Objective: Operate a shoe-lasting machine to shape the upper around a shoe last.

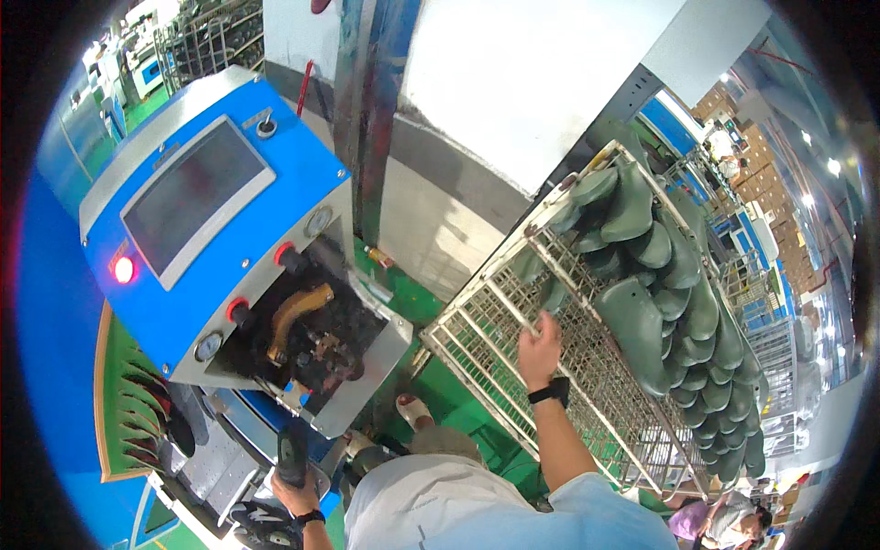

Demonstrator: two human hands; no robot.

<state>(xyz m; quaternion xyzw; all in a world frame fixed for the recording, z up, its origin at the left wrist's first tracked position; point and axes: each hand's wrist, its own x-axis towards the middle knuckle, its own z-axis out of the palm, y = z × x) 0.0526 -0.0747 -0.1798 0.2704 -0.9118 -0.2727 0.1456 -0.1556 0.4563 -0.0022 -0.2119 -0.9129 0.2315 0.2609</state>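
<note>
My left hand [295, 495] is closed round a dark, rounded piece that looks like a shoe part [291, 456], below the front of a blue and grey machine [206, 302]. On the right, my right hand [539, 353] is raised at a white wire rack [486, 321], its fingers curled. A narrow green-grey piece [554, 295] shows just above the fingertips; whether they grip it or the rack's wire is unclear. Many dark green, shoe-shaped pieces [632, 330] hang in overlapping rows along the rack's far side.
The machine has a dark screen [197, 197], a lit red lamp [124, 269], and a curved brown part [298, 321] in its opening. Dark shoe parts [165, 417] stand in a board at the lower left. A wall [458, 174] rises behind. People [729, 522] are at the lower right.
</note>
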